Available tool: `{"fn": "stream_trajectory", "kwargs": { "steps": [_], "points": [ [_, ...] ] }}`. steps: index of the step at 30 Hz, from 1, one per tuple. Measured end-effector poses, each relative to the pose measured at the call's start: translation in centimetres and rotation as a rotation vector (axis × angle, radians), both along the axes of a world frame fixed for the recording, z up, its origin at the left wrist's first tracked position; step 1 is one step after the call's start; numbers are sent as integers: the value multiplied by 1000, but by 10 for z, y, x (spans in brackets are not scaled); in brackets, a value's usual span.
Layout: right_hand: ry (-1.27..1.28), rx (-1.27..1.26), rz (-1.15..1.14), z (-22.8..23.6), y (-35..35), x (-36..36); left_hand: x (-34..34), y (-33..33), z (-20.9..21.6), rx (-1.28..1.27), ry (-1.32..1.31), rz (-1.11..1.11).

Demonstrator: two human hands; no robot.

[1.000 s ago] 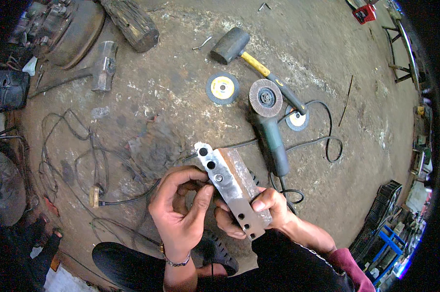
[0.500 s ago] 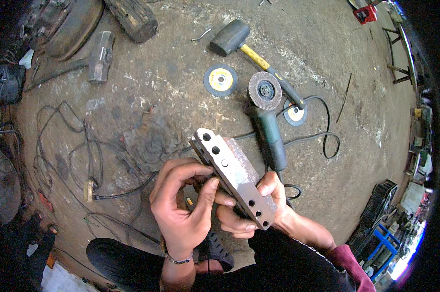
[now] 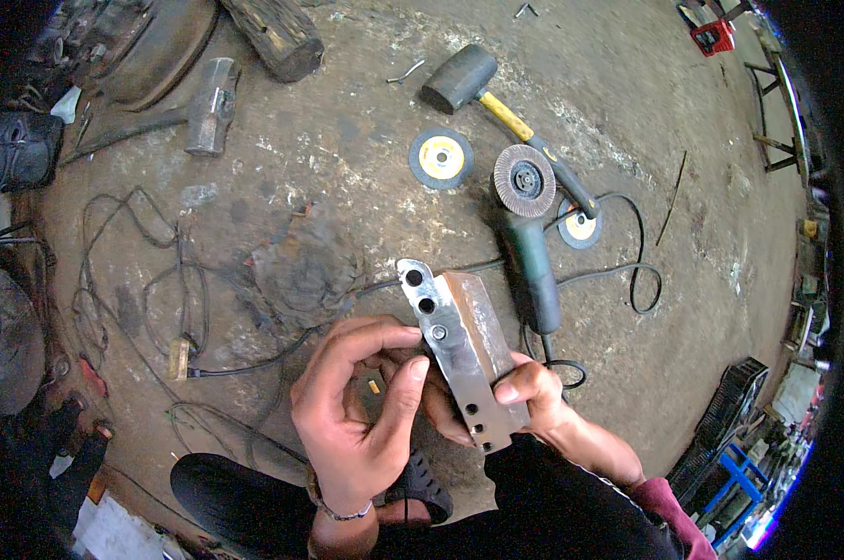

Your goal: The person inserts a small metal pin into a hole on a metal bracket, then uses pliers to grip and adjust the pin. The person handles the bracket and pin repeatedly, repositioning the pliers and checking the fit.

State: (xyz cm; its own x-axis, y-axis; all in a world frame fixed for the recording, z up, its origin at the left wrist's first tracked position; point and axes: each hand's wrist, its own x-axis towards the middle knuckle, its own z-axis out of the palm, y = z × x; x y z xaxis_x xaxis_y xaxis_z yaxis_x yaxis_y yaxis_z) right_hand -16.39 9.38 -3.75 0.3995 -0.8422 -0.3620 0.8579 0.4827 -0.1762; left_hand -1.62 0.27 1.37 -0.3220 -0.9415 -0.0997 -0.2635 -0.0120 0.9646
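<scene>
Both hands met at a metal block, held tilted above the floor: the right hand gripped its lower end, thumb across the near side, while the left hand kept thumb and forefinger narrowly parted at its left edge, contact or contents impossible to tell. It looked like a checking step; any next move would call for a steady right grip. Bright, scuffed metal ringed round holes, beside a brownish, rough flank. Beyond lay a green-bodied angle grinder, its pleated flap disc facing up.
</scene>
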Motion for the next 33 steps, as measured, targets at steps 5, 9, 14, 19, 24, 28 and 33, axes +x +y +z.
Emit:
{"fn": "stream_trajectory", "kwargs": {
  "steps": [5, 9, 14, 19, 24, 28, 33],
  "points": [
    [637, -32, 106, 11, 0, -11, -3, 5, 6, 92, 34, 39],
    [1022, -170, 101, 13, -9, -10, 1, 5, 0, 311, 230, 58],
    [1489, -166, 262, 29, -17, -12, 1, 5, -34, 599, 665, 109],
    [1967, -333, 112, 23, -22, -12, -4, 17, -80, 1015, 997, 290],
    [2134, -441, 64, 9, -15, -15, -8, 37, -106, 994, 1144, 153],
    [2101, -472, 56, 2, -14, -13, -10, 46, -117, 954, 1227, 74],
    [2055, -454, 1, -3, -13, -10, -9, 49, -134, 910, 1177, 20]
  ]
}}
